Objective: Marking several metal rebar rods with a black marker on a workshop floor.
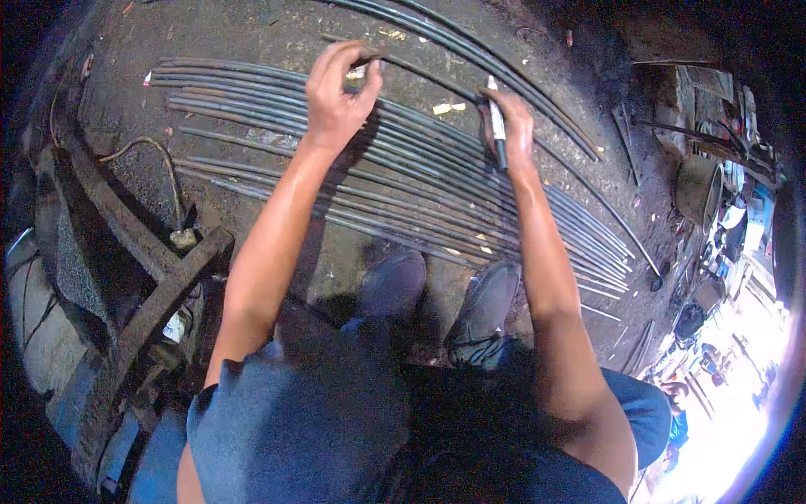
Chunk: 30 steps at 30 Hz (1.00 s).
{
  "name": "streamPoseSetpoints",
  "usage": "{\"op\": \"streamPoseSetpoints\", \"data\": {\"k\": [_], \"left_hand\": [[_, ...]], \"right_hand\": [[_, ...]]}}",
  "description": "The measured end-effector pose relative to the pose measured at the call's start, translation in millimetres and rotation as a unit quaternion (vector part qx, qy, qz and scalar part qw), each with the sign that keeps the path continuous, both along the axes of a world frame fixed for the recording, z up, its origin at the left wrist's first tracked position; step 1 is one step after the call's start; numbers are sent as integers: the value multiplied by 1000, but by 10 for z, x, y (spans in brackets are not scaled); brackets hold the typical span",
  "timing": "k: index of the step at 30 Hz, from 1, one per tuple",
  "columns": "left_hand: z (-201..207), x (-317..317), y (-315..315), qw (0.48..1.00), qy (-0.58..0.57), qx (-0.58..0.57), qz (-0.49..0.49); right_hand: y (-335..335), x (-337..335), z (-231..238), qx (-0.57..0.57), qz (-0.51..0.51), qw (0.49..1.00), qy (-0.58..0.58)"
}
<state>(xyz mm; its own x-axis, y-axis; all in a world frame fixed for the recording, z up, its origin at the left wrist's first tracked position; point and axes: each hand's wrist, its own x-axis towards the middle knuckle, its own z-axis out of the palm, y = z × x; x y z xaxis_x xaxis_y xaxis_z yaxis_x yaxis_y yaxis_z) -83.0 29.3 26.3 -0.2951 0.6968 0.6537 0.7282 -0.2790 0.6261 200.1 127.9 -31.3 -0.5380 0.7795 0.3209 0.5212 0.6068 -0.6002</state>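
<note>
A long thin dark metal rod (432, 77) runs from upper left to lower right across my two hands. My left hand (340, 97) is closed, thumb and fingers pinching the rod near its upper left end. A white marker pen (497, 118) with a dark end is gripped in my right hand (518, 130), tip up, next to the rod. Whether the right fingers also grasp the rod is hidden. Below both hands lies a row of similar metal rods (420, 160) side by side on the ground.
More long rods (504, 67) lie beyond my hands. A rusty angled metal frame (168, 269) stands at the left, with a cable (164, 151) behind it. My shoes (487, 302) are close to the near rods. Cluttered scrap and containers (701, 193) line the right side.
</note>
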Motion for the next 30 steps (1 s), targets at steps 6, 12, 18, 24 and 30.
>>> {"op": "streamPoseSetpoints", "data": {"k": [6, 12, 18, 24, 30], "left_hand": [[426, -76, -270, 996, 23, 60, 60], [387, -166, -424, 995, -29, -20, 88], [85, 56, -345, 995, -45, -86, -1], [-75, 271, -215, 991, -38, -117, -58], [-42, 314, -258, 991, -34, -104, -73]], "right_hand": [[141, -1701, 122, -7, 110, 984, 141], [272, -2056, 412, 29, 51, 978, 198], [-13, -309, 423, 38, 31, 999, 19], [59, 320, 14, 25, -16, 999, 16], [76, -45, -32, -8, -34, 999, 34]]}}
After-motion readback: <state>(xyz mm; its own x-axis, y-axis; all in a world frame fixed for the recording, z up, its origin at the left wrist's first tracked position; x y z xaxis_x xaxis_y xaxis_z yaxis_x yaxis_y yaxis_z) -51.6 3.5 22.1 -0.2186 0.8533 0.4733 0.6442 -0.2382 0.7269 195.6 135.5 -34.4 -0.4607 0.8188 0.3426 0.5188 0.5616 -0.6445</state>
